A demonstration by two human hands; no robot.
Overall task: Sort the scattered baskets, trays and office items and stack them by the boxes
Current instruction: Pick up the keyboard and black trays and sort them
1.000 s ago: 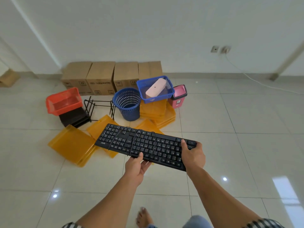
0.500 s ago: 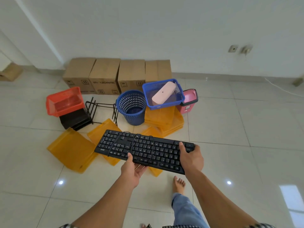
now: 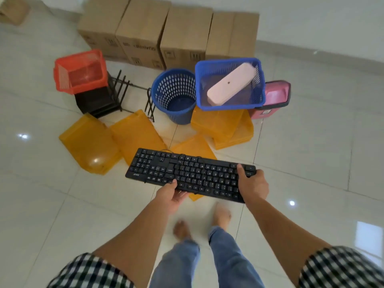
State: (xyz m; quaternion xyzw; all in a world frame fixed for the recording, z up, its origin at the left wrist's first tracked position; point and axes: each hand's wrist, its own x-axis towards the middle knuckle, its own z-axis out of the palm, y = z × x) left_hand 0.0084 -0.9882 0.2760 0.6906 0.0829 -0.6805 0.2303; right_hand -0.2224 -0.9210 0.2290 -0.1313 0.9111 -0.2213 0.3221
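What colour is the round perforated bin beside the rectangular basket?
Blue: the round perforated bin shows clearly in the head view.

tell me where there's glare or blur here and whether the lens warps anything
Head view: small bright glare spots sit on the glossy floor tiles and one on the left yellow tray; the bare feet are motion-blurred, while the keyboard reads fairly sharp; the wide lens bows the tile seams and splays the cardboard boxes.
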